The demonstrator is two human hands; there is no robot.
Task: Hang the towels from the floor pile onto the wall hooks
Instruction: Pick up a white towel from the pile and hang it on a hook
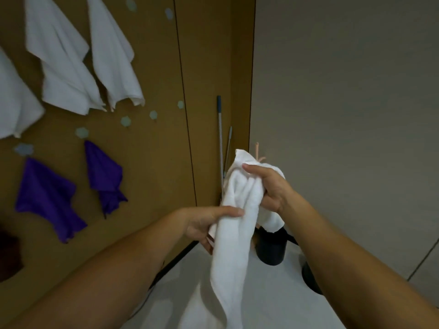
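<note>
Both hands hold one bunched white towel point(234, 233) in front of me, and it hangs down past the frame's bottom edge. My right hand point(268, 186) grips its upper part with the thumb on top. My left hand point(206, 224) holds it lower down, thumb across the front and fingers behind the cloth. On the brown wall to the left hang white towels point(64, 67) point(114, 58) point(14, 103) and two purple towels point(47, 198) point(104, 179). Several pale hooks, such as the hook point(125, 121) and the hook point(153, 114), carry nothing. The floor pile is out of sight.
Two mop or broom handles point(220, 138) lean in the corner where the brown wall meets the grey wall point(344, 91). A black bin point(272, 248) stands on the pale floor behind the towel, with another dark container point(311, 279) beside my right forearm. A dark cloth point(9, 255) hangs at the far left.
</note>
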